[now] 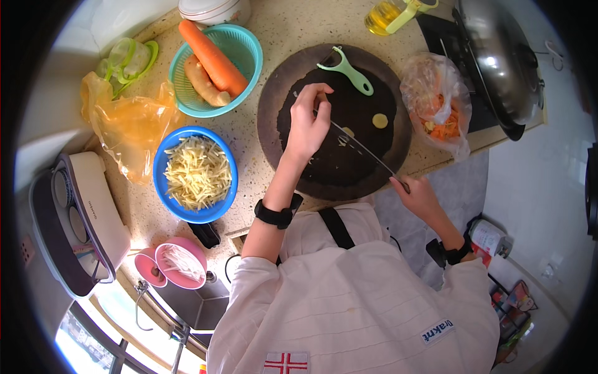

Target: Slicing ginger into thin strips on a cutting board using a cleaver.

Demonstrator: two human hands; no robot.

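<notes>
My right hand (416, 195) grips the handle of a kitchen knife (366, 152) at the near right edge of a round, dark chopping board (275, 93). The blade is seen nearly edge-on and slants up and left across the board. Close by the blade's far end is my left hand (310, 117), its fingers curled; whether they pinch something is hidden. One round, pale yellow slice (380, 121) lies flat to the right of the blade. More pale pieces (345, 139) sit right beside the blade, partly covered by it. A green Y-shaped peeler (350, 72) rests at the board's far side.
Left of the board stand a teal basket (254, 77) with a carrot and a ginger root, and a blue bowl (160, 187) of pale shreds. Rightward are a plastic bag (437, 103) with orange shreds and a lidded wok (502, 65). An oil jug (385, 18) stands behind.
</notes>
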